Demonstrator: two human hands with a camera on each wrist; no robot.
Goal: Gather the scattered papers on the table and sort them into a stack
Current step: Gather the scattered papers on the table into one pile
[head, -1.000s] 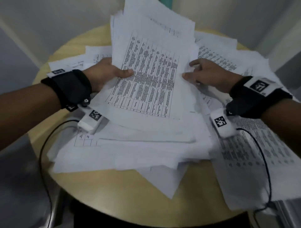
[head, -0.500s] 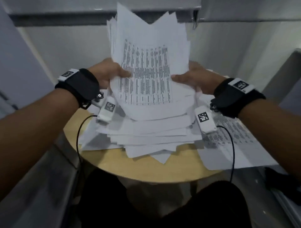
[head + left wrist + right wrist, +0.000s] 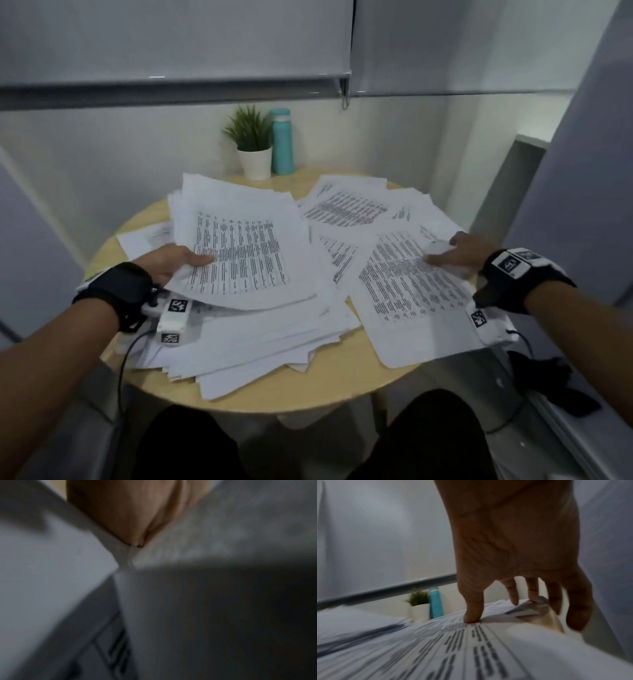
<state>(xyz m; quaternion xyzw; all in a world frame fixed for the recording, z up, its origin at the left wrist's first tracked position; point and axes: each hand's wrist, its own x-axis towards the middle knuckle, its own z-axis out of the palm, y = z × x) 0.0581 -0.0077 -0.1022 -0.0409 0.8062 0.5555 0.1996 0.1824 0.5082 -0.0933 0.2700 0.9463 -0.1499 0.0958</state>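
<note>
Fingers (image 3: 197,259) of the left hand (image 3: 168,262) are clamping the stack (image 3: 246,260). Right hand (image 3: 466,251)'s spread fingers (image 3: 438,259) are pressing a sheet (image 3: 404,294)

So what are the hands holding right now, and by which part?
The left hand grips the paper pile by its left edge, thumb on top. The right hand only presses down on a loose sheet, gripping nothing.

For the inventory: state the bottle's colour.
Teal bottle, clearest in the head view.
</note>
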